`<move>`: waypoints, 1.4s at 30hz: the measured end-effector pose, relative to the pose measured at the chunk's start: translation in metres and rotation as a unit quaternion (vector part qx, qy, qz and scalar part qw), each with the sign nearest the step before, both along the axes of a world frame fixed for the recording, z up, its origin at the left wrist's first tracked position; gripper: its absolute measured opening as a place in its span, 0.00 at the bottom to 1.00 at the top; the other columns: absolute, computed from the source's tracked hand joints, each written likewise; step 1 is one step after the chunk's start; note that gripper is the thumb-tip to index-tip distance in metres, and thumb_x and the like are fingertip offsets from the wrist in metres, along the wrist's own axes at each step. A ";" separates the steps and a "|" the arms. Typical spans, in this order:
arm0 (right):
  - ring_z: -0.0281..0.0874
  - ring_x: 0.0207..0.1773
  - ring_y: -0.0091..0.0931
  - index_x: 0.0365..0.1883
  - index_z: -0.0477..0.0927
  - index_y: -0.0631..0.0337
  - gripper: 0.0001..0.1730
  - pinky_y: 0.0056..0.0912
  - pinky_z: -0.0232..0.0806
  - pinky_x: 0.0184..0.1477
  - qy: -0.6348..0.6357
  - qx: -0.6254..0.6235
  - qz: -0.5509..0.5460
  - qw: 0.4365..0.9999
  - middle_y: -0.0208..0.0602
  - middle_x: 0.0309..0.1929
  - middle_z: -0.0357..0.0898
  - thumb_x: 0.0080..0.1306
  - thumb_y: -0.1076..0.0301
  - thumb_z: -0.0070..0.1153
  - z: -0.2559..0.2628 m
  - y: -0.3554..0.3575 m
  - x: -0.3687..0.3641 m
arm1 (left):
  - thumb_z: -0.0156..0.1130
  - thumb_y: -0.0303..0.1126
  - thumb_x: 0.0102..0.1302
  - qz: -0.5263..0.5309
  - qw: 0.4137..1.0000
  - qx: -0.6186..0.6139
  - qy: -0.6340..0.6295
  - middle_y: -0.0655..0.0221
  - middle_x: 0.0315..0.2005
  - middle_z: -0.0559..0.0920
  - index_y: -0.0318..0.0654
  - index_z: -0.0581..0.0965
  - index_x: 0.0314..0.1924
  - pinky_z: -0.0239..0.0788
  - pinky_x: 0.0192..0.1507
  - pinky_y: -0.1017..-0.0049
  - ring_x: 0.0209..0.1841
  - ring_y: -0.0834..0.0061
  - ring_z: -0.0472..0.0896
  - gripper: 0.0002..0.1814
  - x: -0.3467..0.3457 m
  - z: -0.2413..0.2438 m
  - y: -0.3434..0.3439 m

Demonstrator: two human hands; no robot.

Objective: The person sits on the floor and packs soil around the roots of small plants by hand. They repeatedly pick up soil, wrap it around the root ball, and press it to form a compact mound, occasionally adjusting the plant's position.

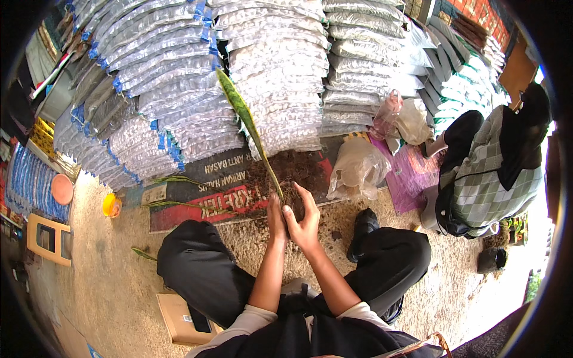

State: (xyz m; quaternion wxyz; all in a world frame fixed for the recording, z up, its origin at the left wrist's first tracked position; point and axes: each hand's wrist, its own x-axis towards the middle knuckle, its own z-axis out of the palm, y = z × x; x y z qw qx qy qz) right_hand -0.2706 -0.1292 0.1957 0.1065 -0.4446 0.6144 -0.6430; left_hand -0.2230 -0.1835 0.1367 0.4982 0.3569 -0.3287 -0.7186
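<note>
A single long snake plant leaf [246, 118], green with yellow edges, leans up and to the left from between my hands. My left hand [276, 219] presses along the left side of its base, fingers straight. Cupped on the right side is my right hand [308, 223], its thumb near the leaf's foot and its fingers around dark soil and roots [293, 201]. The hands partly hide this root mass. Beyond them, loose dark soil [291, 168] lies on a printed banner sheet [179, 223]. Two more snake plant leaves [188, 205] lie at the sheet's left.
Stacked clear bags of pebbles [277, 80] form a wall ahead. A crumpled plastic bag [360, 168] sits right of the soil. Another person [492, 174] crouches at right beside a purple sheet [409, 179]. A yellow cup [112, 206], a stool [49, 239] and a cardboard box [179, 320] are at left.
</note>
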 end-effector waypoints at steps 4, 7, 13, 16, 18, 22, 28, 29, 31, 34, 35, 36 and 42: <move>0.68 0.54 0.43 0.50 0.71 0.68 0.24 0.45 0.56 0.59 0.147 -0.017 -0.038 0.988 0.50 0.49 0.72 0.58 0.62 0.52 0.001 0.001 0.006 | 0.44 0.49 0.69 0.018 0.994 -0.064 -0.087 0.73 0.30 0.64 0.38 0.67 0.36 0.58 0.41 0.70 0.35 0.79 0.63 0.19 0.008 0.025 0.007; 0.66 0.56 0.42 0.51 0.72 0.67 0.24 0.46 0.51 0.62 0.169 0.008 -0.025 0.985 0.48 0.50 0.71 0.60 0.60 0.50 0.006 0.003 0.012 | 0.41 0.47 0.70 -0.040 0.994 -0.085 -0.051 0.68 0.34 0.70 0.35 0.68 0.41 0.59 0.44 0.73 0.39 0.79 0.66 0.20 0.017 -0.036 -0.015; 0.64 0.57 0.42 0.56 0.67 0.66 0.31 0.47 0.48 0.63 0.215 0.111 -0.013 0.970 0.49 0.52 0.70 0.59 0.56 0.54 0.010 0.003 0.002 | 0.30 0.58 0.69 0.024 0.998 0.046 -0.023 0.62 0.47 0.71 0.34 0.64 0.55 0.54 0.57 0.71 0.53 0.72 0.66 0.33 0.009 0.037 0.006; 0.66 0.56 0.41 0.57 0.66 0.68 0.38 0.44 0.55 0.59 0.128 0.101 0.005 0.987 0.49 0.52 0.69 0.52 0.54 0.63 0.005 0.003 -0.001 | 0.26 0.63 0.66 -0.002 0.999 0.034 -0.005 0.61 0.53 0.70 0.36 0.61 0.61 0.51 0.62 0.70 0.59 0.70 0.65 0.40 0.013 0.041 0.005; 0.70 0.53 0.40 0.56 0.67 0.69 0.39 0.40 0.60 0.55 0.029 0.072 -0.002 0.997 0.50 0.50 0.71 0.49 0.58 0.66 0.001 -0.002 -0.003 | 0.25 0.66 0.65 -0.046 0.998 -0.033 0.004 0.62 0.56 0.68 0.38 0.60 0.64 0.50 0.63 0.70 0.60 0.70 0.64 0.42 0.015 0.038 -0.001; 0.74 0.46 0.31 0.52 0.70 0.71 0.35 0.34 0.65 0.50 -0.106 0.027 -0.009 0.994 0.47 0.43 0.76 0.47 0.66 0.69 -0.010 -0.006 -0.015 | 0.26 0.62 0.67 -0.130 0.988 -0.057 0.063 0.64 0.60 0.65 0.37 0.59 0.64 0.49 0.63 0.71 0.60 0.71 0.64 0.40 0.014 0.036 0.000; 0.73 0.42 0.21 0.48 0.73 0.73 0.28 0.26 0.65 0.48 -0.242 0.033 0.069 0.967 0.38 0.41 0.78 0.51 0.68 0.67 0.001 0.001 -0.016 | 0.40 0.48 0.69 -0.068 0.993 -0.092 0.011 0.65 0.56 0.70 0.35 0.68 0.56 0.52 0.61 0.72 0.59 0.73 0.66 0.26 0.008 0.034 -0.010; 0.74 0.42 0.24 0.47 0.73 0.72 0.27 0.27 0.66 0.47 -0.197 0.031 0.068 0.978 0.40 0.40 0.78 0.51 0.68 0.66 -0.007 -0.001 -0.014 | 0.42 0.45 0.69 -0.071 0.993 -0.094 0.018 0.66 0.55 0.70 0.35 0.70 0.55 0.51 0.62 0.72 0.59 0.74 0.65 0.24 0.007 0.032 -0.012; 0.72 0.50 0.29 0.50 0.72 0.70 0.26 0.30 0.63 0.52 -0.066 0.061 0.062 0.994 0.45 0.47 0.74 0.54 0.68 0.62 0.004 0.002 -0.012 | 0.44 0.44 0.68 -0.067 0.992 -0.110 0.007 0.65 0.52 0.74 0.34 0.72 0.52 0.53 0.61 0.72 0.57 0.74 0.68 0.23 0.008 0.030 -0.014; 0.64 0.59 0.42 0.54 0.70 0.67 0.30 0.41 0.58 0.58 0.036 0.045 0.021 0.998 0.51 0.56 0.66 0.54 0.64 0.61 0.001 0.001 -0.008 | 0.49 0.43 0.66 -0.091 0.989 -0.105 0.044 0.63 0.46 0.78 0.32 0.72 0.52 0.57 0.57 0.72 0.51 0.74 0.72 0.23 0.008 0.033 -0.011; 0.60 0.61 0.44 0.55 0.68 0.67 0.31 0.42 0.54 0.60 0.042 0.034 0.003 0.999 0.51 0.58 0.63 0.55 0.64 0.60 0.001 0.001 -0.008 | 0.51 0.42 0.66 -0.081 0.992 -0.091 0.020 0.63 0.44 0.79 0.32 0.72 0.52 0.60 0.53 0.74 0.48 0.76 0.73 0.22 0.007 0.035 -0.008; 0.56 0.63 0.45 0.57 0.66 0.66 0.32 0.44 0.51 0.62 0.048 0.021 -0.013 0.999 0.52 0.61 0.60 0.56 0.63 0.59 0.002 0.000 -0.006 | 0.54 0.41 0.65 -0.068 0.995 -0.079 -0.005 0.64 0.42 0.79 0.32 0.72 0.52 0.62 0.50 0.75 0.45 0.77 0.74 0.22 0.008 0.045 -0.003; 0.47 0.68 0.50 0.62 0.62 0.63 0.30 0.49 0.40 0.67 0.095 0.055 -0.028 0.994 0.54 0.66 0.52 0.64 0.59 0.45 -0.002 0.001 -0.003 | 0.62 0.35 0.61 -0.051 0.996 -0.074 -0.019 0.70 0.32 0.79 0.31 0.76 0.44 0.64 0.32 0.81 0.30 0.85 0.73 0.16 0.007 0.041 -0.003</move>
